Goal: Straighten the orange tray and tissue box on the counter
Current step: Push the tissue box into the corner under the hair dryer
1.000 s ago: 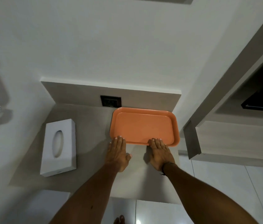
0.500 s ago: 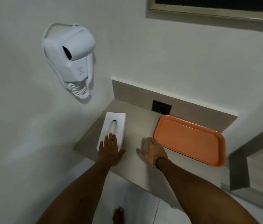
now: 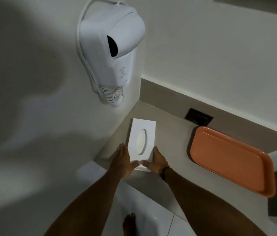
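A white tissue box (image 3: 143,133) with an oval slot lies flat at the left end of the grey counter (image 3: 173,137), close to the side wall. My left hand (image 3: 123,161) presses its left side and near corner, thumb on top. My right hand (image 3: 156,160) holds its right side, thumb on the top near the front edge. The two thumbs almost meet. The empty orange tray (image 3: 228,159) lies to the right on the counter, apart from both hands, its right end near the counter's edge.
A white wall-mounted hair dryer (image 3: 112,48) with a coiled cord hangs on the left wall above the box. A black wall socket (image 3: 199,117) sits in the grey backsplash behind the tray. White floor tiles and my bare foot (image 3: 130,222) show below the counter.
Both hands left the orange tray and moved left to the tissue box. My right hand, on the bare counter half a second ago, now grips the box's right side. The view turned left.
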